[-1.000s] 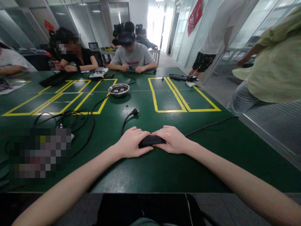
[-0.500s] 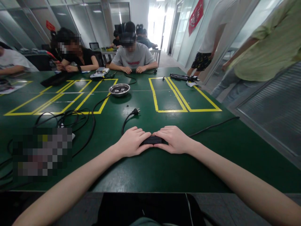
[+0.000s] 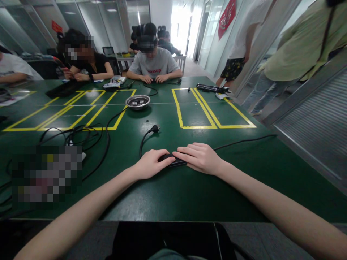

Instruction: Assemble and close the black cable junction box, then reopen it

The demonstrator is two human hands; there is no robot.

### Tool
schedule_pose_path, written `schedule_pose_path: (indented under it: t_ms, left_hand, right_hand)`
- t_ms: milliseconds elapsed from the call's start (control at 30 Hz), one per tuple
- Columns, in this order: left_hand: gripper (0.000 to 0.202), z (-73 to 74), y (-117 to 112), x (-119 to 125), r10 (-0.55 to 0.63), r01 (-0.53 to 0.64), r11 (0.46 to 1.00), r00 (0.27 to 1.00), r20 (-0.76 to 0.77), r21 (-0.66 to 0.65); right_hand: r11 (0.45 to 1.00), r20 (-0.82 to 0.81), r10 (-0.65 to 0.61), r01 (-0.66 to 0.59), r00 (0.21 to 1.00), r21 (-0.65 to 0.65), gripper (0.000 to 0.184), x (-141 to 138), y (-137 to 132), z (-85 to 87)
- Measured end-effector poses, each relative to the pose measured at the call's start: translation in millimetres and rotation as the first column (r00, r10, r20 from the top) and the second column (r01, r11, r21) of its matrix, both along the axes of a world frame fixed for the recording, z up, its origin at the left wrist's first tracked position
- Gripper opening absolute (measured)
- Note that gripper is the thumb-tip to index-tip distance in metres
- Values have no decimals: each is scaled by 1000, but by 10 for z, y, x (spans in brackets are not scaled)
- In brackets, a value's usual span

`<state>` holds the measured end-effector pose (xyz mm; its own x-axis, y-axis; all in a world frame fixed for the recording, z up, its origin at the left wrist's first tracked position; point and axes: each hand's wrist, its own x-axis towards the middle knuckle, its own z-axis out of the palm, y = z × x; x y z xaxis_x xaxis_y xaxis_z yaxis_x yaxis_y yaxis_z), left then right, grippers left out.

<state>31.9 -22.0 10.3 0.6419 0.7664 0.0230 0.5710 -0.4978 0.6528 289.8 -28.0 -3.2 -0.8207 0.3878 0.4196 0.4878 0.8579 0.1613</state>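
A flat black device (image 3: 170,161) lies on the green table (image 3: 173,195) in front of me, mostly covered by my hands. My left hand (image 3: 150,164) rests on its left end, fingers laid flat over it. Over the right end lies my right hand (image 3: 199,158), its fingers stretched out and overlapping the left fingertips. A black cable runs from the device's left side to a loose plug (image 3: 155,128) further out. Another thin black cable (image 3: 244,141) leads off to the right.
A metal bowl (image 3: 137,102) with small parts stands at mid-table among yellow tape rectangles (image 3: 200,112). Tangled black cables (image 3: 78,139) lie at left. A black tool (image 3: 210,87) lies far right. Several people sit across the table; two walk at right.
My right hand has slid left over the device, its fingers now stretched flat across it. The left hand has flattened. The walking people have moved on.
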Motion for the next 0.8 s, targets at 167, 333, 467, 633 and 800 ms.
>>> schedule_pose_path:
  t_ms: [167, 333, 467, 633, 800]
  left_hand:
    - [32, -38, 43, -45, 0, -4, 999, 995, 96, 39]
    - [36, -79, 86, -78, -77, 86, 922, 996, -41, 379]
    - [37, -87, 99, -86, -102, 102, 892, 995, -24, 441]
    - [30, -91, 89, -92, -111, 97, 900, 994, 9, 425]
    - [29, -70, 62, -84, -86, 74, 921, 996, 15, 383]
  right_hand:
    - [961, -12, -66, 61, 998, -270, 45, -35, 8, 71]
    - [787, -96, -200, 101, 975, -609, 33, -42, -9, 98]
    - [774, -133, -231, 99, 964, -626, 20, -43, -25, 106]
    - [854, -118, -202, 117, 972, -506, 24, -78, -45, 121]
    - [883, -99, -191, 127, 977, -452, 32, -137, -53, 80]
